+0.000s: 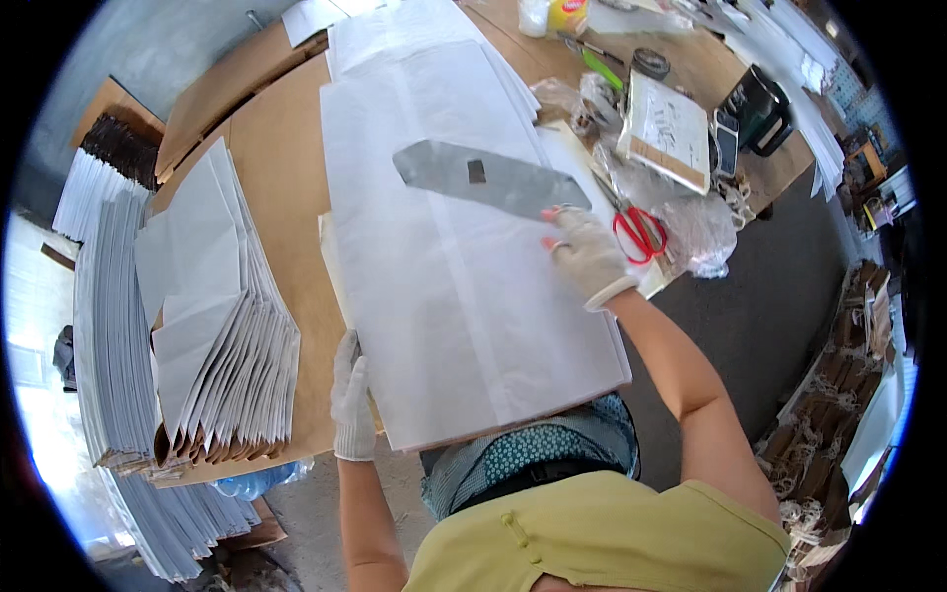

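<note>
While gripping the near end of a long flat grey metal blade (488, 181), right hand (585, 259), white-gloved, noted closed around that end, fingers curled, blade laid flat and slanted across the upper half of a large white paper sheet (464, 306). Left hand (352, 403), also gloved, noted at the sheet's near left corner, fingers together and pressed along the edge; whether pinching or only steadying cannot be told. Sheet resting on a brown worktable (286, 178), near edge overhanging toward the person.

Step judged: creasing or pressing the sheet with the blade, mid-stroke. Next move judged to call for steady downward pressure along the fold line, with the left hand keeping the corner from sliding.

Further white sheets (414, 39) stacked beyond, toward the far edge. Red-handled scissors (639, 233) just beside the right hand, at the right edge, lying on crumpled clear plastic (695, 232). Flat rectangular white packet with a brown band (666, 133) further right, tilted. Black container (755, 109) near the far right corner. Small yellow tub (567, 15) at the far edge. Fanned stack of folded white paper bags (227, 335) on the left edge; taller bundles of the same (113, 326) beyond the table to the left.
</note>
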`<act>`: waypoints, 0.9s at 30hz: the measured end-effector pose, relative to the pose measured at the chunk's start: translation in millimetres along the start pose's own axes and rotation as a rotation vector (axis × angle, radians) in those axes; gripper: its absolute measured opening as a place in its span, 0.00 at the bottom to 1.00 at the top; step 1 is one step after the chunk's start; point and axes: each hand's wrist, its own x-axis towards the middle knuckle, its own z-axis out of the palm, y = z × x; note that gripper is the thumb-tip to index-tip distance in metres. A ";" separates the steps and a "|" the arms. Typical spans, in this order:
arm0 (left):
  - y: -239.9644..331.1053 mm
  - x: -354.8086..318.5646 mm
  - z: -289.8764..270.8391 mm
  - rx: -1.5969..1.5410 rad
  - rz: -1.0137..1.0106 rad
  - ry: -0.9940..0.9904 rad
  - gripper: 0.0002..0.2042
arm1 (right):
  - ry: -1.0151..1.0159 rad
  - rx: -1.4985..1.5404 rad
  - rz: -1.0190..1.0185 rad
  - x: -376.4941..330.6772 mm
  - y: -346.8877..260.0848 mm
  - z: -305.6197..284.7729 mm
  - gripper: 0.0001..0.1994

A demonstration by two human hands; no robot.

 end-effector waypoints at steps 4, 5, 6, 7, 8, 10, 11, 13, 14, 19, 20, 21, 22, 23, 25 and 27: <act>-9.7 0.6 4.6 -0.011 0.029 -0.010 0.32 | -0.192 0.316 0.423 -39.4 32.1 -31.1 0.18; -12.0 2.5 8.1 -0.008 0.036 -0.018 0.32 | -0.202 0.439 0.504 -50.7 39.7 -33.4 0.17; -14.3 4.7 11.4 -0.005 0.044 -0.022 0.32 | -0.212 0.563 0.582 -59.5 44.9 -33.7 0.15; -16.3 6.7 14.6 -0.006 0.048 -0.027 0.32 | -0.228 0.507 0.612 -66.7 49.0 -34.9 0.16; -15.7 6.9 16.3 -0.007 0.050 -0.026 0.32 | -0.246 0.454 0.642 -68.0 40.2 -43.2 0.16; -17.3 6.7 18.0 -0.005 0.052 -0.027 0.32 | -0.284 0.424 0.652 -67.0 34.6 -44.6 0.18; -16.7 7.2 19.0 -0.004 0.051 -0.029 0.32 | -0.300 0.445 0.637 -65.1 34.2 -44.9 0.19; -14.7 6.3 18.9 -0.002 0.045 -0.035 0.33 | -0.348 0.387 0.617 -64.0 25.0 -42.6 0.20; -12.7 6.0 19.7 -0.001 0.047 -0.036 0.33 | -0.374 0.310 0.597 -60.4 14.3 -38.3 0.20; -14.7 4.5 13.7 0.050 0.065 -0.060 0.33 | -0.288 0.062 0.492 -69.4 -6.4 -37.4 0.19; -20.2 4.2 6.3 0.082 0.070 -0.066 0.34 | -0.282 0.042 0.489 -71.4 -13.8 -42.0 0.18; -26.4 5.7 1.8 0.112 0.073 -0.085 0.35 | -0.265 0.021 0.473 -76.9 -13.1 -43.8 0.18; -31.1 4.2 -3.0 0.139 0.075 -0.095 0.35 | -0.248 0.000 0.455 -83.2 -10.8 -45.5 0.17; -27.4 2.3 -5.7 0.173 0.074 -0.090 0.35 | -0.230 -0.018 0.439 -88.7 -12.1 -47.0 0.17; -19.4 -1.0 -6.3 0.167 0.074 -0.058 0.35 | -0.275 -0.106 0.473 -89.2 -26.0 -56.4 0.17; -10.8 -7.2 -3.3 0.017 0.074 -0.020 0.35 | -0.245 -0.178 0.455 -98.1 -33.0 -60.9 0.17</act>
